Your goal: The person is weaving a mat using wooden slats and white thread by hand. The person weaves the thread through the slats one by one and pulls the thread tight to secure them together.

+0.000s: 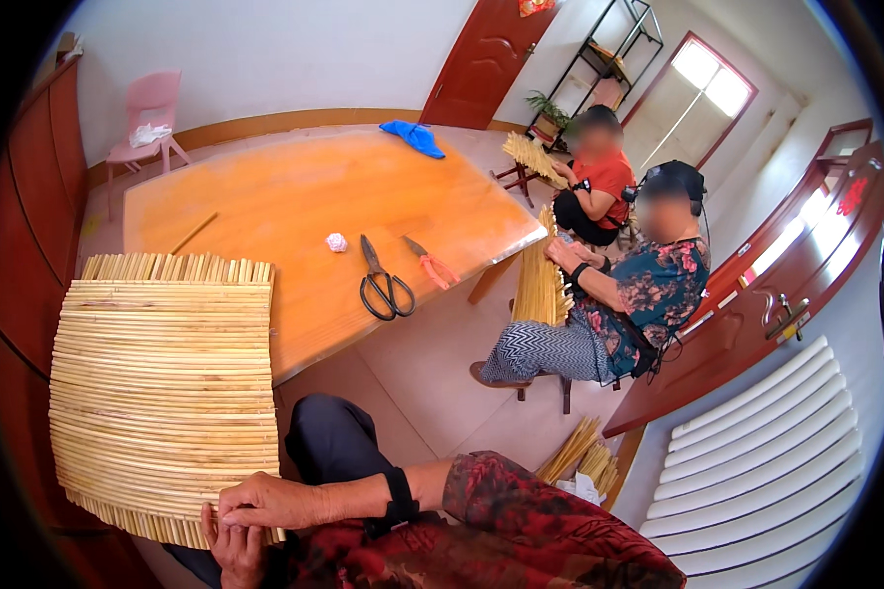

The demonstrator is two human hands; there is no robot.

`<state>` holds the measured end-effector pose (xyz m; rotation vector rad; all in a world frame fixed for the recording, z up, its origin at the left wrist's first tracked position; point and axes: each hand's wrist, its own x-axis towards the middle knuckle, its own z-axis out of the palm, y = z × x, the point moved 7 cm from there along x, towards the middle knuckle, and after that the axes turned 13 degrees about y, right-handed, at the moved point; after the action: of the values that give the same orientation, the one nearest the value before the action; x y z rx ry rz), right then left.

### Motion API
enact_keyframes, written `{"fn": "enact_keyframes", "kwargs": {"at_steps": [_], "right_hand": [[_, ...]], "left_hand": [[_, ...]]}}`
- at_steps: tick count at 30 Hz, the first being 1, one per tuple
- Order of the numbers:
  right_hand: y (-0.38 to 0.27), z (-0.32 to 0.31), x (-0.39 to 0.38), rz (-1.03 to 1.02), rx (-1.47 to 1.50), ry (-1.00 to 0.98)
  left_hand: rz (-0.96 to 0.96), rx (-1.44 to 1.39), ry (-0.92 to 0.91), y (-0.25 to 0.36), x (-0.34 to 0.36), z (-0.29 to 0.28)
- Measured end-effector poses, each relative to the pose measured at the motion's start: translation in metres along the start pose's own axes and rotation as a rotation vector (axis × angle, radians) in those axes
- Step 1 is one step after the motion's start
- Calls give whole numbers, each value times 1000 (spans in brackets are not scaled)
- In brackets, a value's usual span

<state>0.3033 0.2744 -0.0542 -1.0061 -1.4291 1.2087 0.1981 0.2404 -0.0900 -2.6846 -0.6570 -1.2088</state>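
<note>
A mat of pale straw-coloured stalks, bound side by side in rows, slopes from the orange table's edge down toward my lap. At its near right corner, my left hand grips the edge with bent fingers. Just above it, my right hand reaches across, its thumb and fingers pinched together against the same edge. Whatever is between those fingertips is too small to make out. A black band circles my right wrist. Short stalk ends form a fringe along the mat's far and near edges.
On the orange table lie black scissors, red-handled pliers, a small pale ball, a loose stalk and a blue cloth-like item. Two people sit at right with stalk mats. Stalk bundles lie near a white radiator.
</note>
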Motion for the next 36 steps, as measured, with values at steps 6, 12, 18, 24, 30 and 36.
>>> {"fn": "enact_keyframes", "kwargs": {"at_steps": [6,12,18,24,30,36], "right_hand": [[12,2,0,92,67,-8],[11,7,4,91,109,-22],[10,7,4,63,35,-40],[13,8,5,81,56,-38],[19,12,7,73,56,-30],[11,8,8,1,52,30]], "left_hand": [[7,-2,38,-1,-12,9],[-11,-27,44,-4,-14,6],[10,-38,54,-5,-15,7],[5,-31,61,-4,-15,8],[3,4,69,-3,-5,3],[4,-3,77,-4,-10,6]]}}
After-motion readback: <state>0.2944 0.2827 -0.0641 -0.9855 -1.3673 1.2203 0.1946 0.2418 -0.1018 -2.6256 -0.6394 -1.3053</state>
